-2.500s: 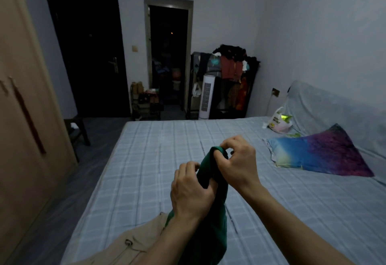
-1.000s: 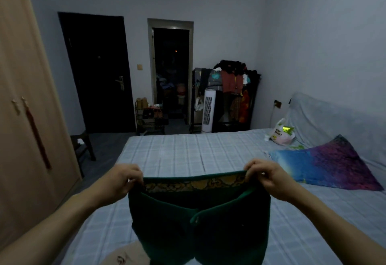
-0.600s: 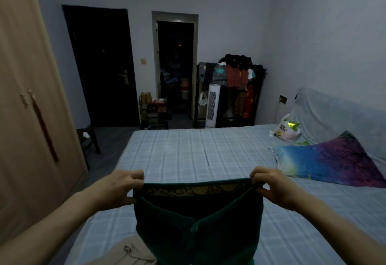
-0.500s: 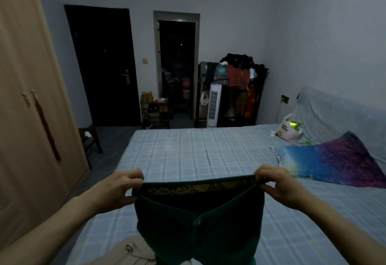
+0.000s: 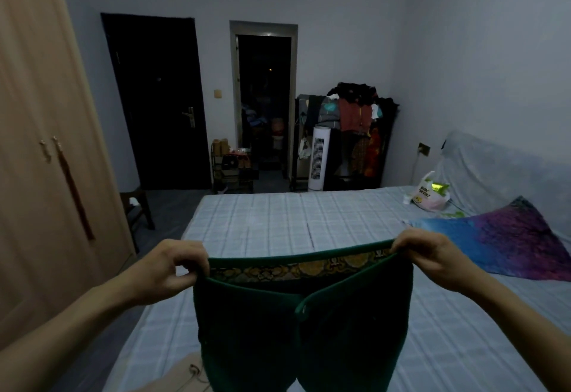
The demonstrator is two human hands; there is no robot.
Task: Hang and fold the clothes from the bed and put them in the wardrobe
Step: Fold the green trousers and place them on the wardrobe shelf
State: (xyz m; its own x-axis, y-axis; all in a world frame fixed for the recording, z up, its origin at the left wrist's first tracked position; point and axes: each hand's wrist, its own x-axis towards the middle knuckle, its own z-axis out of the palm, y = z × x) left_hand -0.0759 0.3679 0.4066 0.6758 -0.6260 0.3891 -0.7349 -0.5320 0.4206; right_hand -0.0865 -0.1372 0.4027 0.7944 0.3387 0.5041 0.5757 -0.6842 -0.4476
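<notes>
The person holds a dark green garment (image 5: 296,326) up over the near end of the bed (image 5: 278,221), stretched wide by its top edge. The left hand (image 5: 168,268) pinches the left corner and the right hand (image 5: 432,257) pinches the right corner, each grip closed on the fabric. A beige garment (image 5: 176,379) lies on the bed below. The wardrobe (image 5: 40,160) stands at the left, doors closed.
</notes>
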